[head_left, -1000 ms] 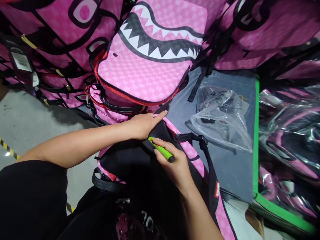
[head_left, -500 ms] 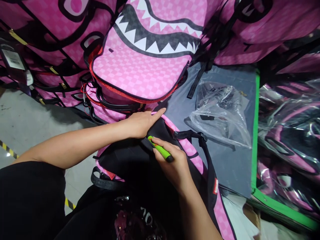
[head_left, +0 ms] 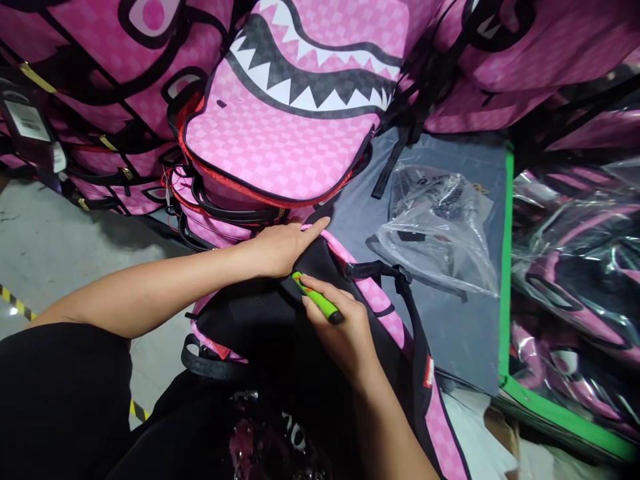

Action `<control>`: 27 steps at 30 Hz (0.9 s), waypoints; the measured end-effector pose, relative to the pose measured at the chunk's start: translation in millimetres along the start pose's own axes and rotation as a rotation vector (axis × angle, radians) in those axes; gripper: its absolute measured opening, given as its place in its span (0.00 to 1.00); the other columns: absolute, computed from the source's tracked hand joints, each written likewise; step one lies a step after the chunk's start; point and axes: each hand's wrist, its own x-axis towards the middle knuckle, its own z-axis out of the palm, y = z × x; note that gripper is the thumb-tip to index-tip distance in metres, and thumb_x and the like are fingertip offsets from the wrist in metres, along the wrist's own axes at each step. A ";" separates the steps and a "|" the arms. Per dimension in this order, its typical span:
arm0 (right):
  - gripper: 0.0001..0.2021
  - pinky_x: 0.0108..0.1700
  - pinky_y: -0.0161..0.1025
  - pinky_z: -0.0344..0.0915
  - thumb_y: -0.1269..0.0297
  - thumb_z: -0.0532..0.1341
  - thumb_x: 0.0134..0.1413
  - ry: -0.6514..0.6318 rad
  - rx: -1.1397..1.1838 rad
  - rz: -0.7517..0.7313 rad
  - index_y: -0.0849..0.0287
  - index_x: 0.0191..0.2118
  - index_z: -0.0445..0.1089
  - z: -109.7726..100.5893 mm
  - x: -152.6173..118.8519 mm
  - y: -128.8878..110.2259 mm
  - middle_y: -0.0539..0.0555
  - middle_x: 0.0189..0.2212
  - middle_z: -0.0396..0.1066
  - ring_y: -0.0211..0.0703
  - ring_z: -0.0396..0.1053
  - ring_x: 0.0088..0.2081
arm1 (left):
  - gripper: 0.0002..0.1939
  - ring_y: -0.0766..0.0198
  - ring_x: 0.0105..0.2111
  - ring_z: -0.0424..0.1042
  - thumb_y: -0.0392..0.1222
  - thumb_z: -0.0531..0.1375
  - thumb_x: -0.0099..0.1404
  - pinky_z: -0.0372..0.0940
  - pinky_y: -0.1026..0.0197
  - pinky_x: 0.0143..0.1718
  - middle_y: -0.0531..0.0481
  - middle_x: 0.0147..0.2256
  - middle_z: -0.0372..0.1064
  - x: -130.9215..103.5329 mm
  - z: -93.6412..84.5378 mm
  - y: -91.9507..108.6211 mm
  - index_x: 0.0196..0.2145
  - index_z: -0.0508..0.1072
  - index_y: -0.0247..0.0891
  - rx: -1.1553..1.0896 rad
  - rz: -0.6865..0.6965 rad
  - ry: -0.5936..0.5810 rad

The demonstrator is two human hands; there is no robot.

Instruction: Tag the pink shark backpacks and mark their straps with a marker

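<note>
Slantwise in right hand; green tool

Clear plastic bag on a grey surface, yellow-and-black tape on the floor

Lime-green tool, pink-checked black backpack

A grey table top with a green edge stretches to the right of the fingers of the left hand, and a clear plastic bag lies directly on it, well apart from them. The black-and-pink backpack beneath those fingers overlaps the table top. Well to their left is the grey floor, marked with yellow-and-black tape.
</note>
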 end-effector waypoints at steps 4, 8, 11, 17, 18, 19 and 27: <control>0.13 0.51 0.44 0.68 0.71 0.60 0.56 0.022 -0.021 -0.037 0.52 0.46 0.75 0.4 0.4 0.4 0.50 0.46 0.77 0.45 0.75 0.46 | 0.48 0.54 0.47 0.72 0.34 0.57 0.61 0.65 0.60 0.40 0.39 0.49 0.66 0.4 1.7 -1.1 0.69 0.32 0.41 -0.009 0.014 0.007; 0.14 0.49 0.45 0.68 0.72 0.60 0.56 0.029 -0.156 -0.098 0.52 0.46 0.74 0.1 -1.8 -1.2 0.51 0.46 0.77 0.45 0.75 0.45 | 0.48 0.54 0.46 0.73 0.35 0.57 0.61 0.65 0.61 0.39 0.39 0.50 0.65 2.1 4.9 -2.5 0.69 0.31 0.42 -0.004 0.002 0.021; 0.14 0.49 0.45 0.68 0.71 0.59 0.57 0.038 -0.158 -0.117 0.53 0.47 0.74 -0.5 -3.2 -1.6 0.51 0.47 0.76 0.45 0.75 0.46 | 0.48 0.54 0.46 0.73 0.35 0.57 0.61 0.65 0.61 0.39 0.40 0.49 0.66 3.0 6.7 -3.0 0.69 0.31 0.43 -0.007 0.009 0.029; 0.13 0.48 0.45 0.68 0.71 0.60 0.56 0.059 -0.213 -0.124 0.53 0.46 0.74 0.6 -3.8 -2.8 0.51 0.45 0.77 0.46 0.76 0.44 | 0.48 0.54 0.46 0.73 0.33 0.56 0.60 0.65 0.61 0.39 0.40 0.49 0.66 1.0 3.5 -0.7 0.69 0.32 0.42 0.000 -0.001 0.021; 0.13 0.48 0.45 0.68 0.71 0.60 0.57 0.070 -0.185 -0.128 0.53 0.46 0.74 1.3 -3.6 -3.3 0.52 0.46 0.77 0.46 0.76 0.45 | 0.48 0.54 0.46 0.73 0.33 0.56 0.60 0.65 0.60 0.39 0.40 0.49 0.66 0.5 2.6 -0.3 0.69 0.32 0.42 0.001 0.002 0.016; 0.13 0.48 0.44 0.68 0.71 0.60 0.56 0.071 -0.147 -0.128 0.53 0.46 0.74 2.0 -3.4 -3.7 0.52 0.46 0.77 0.45 0.76 0.45 | 0.48 0.54 0.46 0.73 0.33 0.56 0.60 0.65 0.60 0.39 0.40 0.49 0.66 0.1 1.9 0.1 0.69 0.32 0.41 0.003 0.003 0.012; 0.14 0.50 0.44 0.68 0.72 0.60 0.56 0.056 -0.123 -0.120 0.53 0.46 0.74 2.4 -3.0 -4.1 0.51 0.46 0.77 0.45 0.75 0.46 | 0.48 0.53 0.45 0.73 0.34 0.57 0.61 0.66 0.59 0.39 0.40 0.49 0.66 1.0 2.3 0.8 0.69 0.31 0.42 0.003 -0.010 0.004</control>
